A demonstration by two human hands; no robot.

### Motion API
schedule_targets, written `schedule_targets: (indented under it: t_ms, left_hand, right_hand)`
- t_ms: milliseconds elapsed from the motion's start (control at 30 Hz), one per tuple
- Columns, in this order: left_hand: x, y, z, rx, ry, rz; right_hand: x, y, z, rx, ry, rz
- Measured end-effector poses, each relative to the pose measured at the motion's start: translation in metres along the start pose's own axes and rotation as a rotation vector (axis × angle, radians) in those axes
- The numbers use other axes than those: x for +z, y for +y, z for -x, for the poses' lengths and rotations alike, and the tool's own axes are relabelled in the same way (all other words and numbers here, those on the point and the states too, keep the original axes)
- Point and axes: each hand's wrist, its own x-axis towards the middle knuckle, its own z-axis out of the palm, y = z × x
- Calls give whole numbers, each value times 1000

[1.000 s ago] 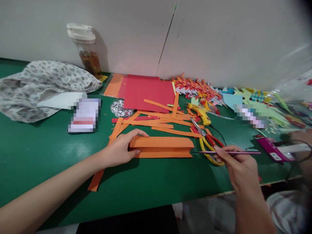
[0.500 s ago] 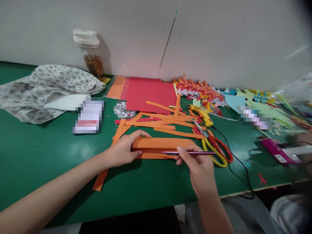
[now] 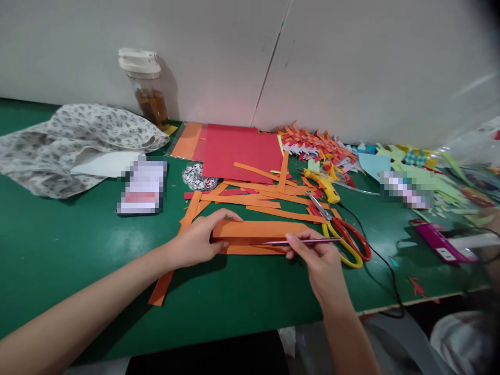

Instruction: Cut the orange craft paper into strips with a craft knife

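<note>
My left hand [image 3: 199, 239] grips the left end of a folded piece of orange paper [image 3: 258, 229], thumb at the front and fingers behind. The paper's fold runs lengthwise, with a lower flap beneath a dark gap. A slim, shiny pink-purple pen-like tool [image 3: 322, 241] lies between the fingers of my right hand [image 3: 320, 260]. Its dark, pointed end reaches left into the gap; its exact kind is unclear. Orange paper strips [image 3: 287, 212] lie just behind the folded paper. Scissors [image 3: 344, 234] with red and yellow handles lie beyond my right hand.
A phone [image 3: 142, 187], a patterned cloth [image 3: 78, 135] and a lidded bottle [image 3: 150, 99] are on the left. Red paper [image 3: 242, 151] lies at the back. A yellow glue gun [image 3: 326, 185] trails a black cord. Woven paper pieces and a person's arm [image 3: 490, 237] appear at the right.
My right hand has shifted slightly right, with the tool's far end raised a little. My left hand keeps its grip on the paper in the same place.
</note>
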Motion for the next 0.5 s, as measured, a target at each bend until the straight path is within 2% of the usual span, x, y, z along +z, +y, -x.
schedule_targets:
  t_ms: [200, 500]
  left_hand:
    - [-1, 1, 1, -18, 0, -41]
    - [0, 0, 1, -17, 4, -39]
  right_hand:
    - [-44, 6, -9, -2, 111, -11]
    - [-83, 10, -16, 28, 232, -5]
